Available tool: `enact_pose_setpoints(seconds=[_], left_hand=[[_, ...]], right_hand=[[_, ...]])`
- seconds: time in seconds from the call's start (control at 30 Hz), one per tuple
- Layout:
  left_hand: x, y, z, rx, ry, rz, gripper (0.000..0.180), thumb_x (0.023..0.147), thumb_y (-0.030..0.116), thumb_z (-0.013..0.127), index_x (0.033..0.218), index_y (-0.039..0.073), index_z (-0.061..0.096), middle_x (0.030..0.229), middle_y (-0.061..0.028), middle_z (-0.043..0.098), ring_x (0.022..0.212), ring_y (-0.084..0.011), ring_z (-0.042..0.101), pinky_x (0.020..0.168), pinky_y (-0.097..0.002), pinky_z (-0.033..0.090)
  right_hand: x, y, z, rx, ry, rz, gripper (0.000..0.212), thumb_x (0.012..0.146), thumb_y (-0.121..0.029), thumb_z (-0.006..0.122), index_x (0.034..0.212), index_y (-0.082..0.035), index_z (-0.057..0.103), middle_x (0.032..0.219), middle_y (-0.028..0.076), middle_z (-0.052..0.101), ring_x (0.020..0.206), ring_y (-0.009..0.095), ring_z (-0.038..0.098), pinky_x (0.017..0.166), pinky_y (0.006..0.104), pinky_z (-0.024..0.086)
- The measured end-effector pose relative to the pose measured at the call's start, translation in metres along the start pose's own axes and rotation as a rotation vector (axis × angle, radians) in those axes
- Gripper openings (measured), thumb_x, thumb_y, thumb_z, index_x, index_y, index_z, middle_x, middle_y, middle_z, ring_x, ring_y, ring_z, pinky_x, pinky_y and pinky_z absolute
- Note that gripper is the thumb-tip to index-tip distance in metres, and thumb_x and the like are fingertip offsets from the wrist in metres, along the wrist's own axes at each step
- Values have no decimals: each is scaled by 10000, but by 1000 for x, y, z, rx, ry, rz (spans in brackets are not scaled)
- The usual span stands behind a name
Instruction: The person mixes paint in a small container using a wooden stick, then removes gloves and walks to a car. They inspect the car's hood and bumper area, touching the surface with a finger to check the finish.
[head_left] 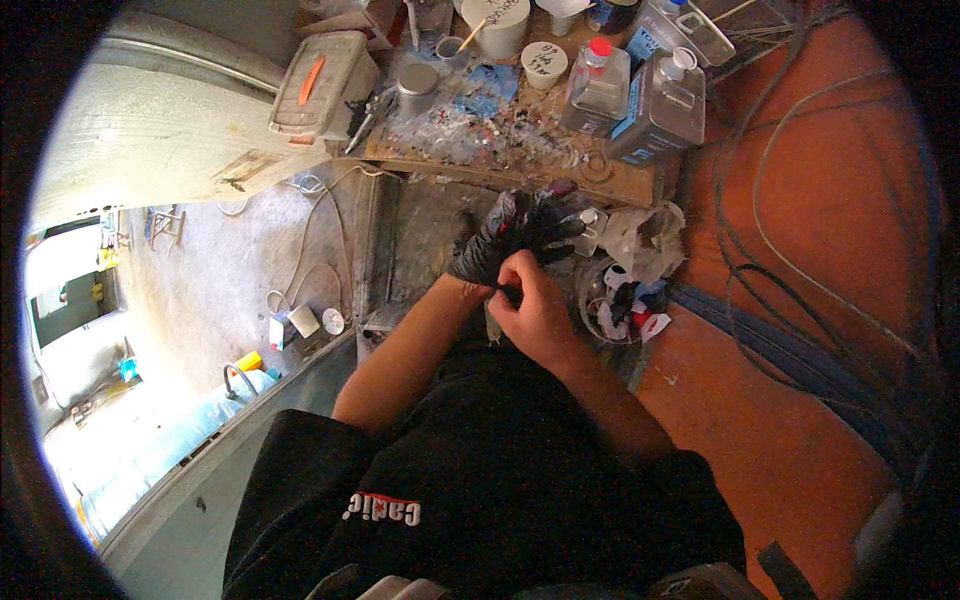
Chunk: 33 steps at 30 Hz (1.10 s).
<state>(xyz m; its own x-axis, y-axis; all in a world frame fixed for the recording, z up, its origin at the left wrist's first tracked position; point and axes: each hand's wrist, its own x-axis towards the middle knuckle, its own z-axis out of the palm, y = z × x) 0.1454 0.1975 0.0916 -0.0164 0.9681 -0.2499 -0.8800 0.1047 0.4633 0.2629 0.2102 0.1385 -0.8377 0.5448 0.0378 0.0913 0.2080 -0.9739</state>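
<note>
As fingers (517, 268) pinch a glove (512, 236), cables (757, 180) loop beside the stained workbench (625, 186).

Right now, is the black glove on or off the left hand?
On: the black glove covers the left hand down to the wrist, where the bare right hand pinches its cuff.

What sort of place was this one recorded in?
Probably a workshop where paint or similar coatings are mixed: the wooden bench is spattered with several colours, metal cans stand on it, and a black glove covers the left hand.
</note>
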Motion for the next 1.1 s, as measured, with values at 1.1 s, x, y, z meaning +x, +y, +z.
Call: enact_pose_setpoints(seconds=[1.1], left_hand=[[-142, 26, -107, 968, 876, -133, 297, 909, 182, 542, 1168, 42, 577, 1049, -47, 636, 925, -145, 580, 816, -289, 448]], right_hand=[[-144, 284, -146, 61, 678, 1017, 173, 808, -127, 666, 963, -73, 612, 772, -7, 578, 597, 93, 529, 488, 259, 430]])
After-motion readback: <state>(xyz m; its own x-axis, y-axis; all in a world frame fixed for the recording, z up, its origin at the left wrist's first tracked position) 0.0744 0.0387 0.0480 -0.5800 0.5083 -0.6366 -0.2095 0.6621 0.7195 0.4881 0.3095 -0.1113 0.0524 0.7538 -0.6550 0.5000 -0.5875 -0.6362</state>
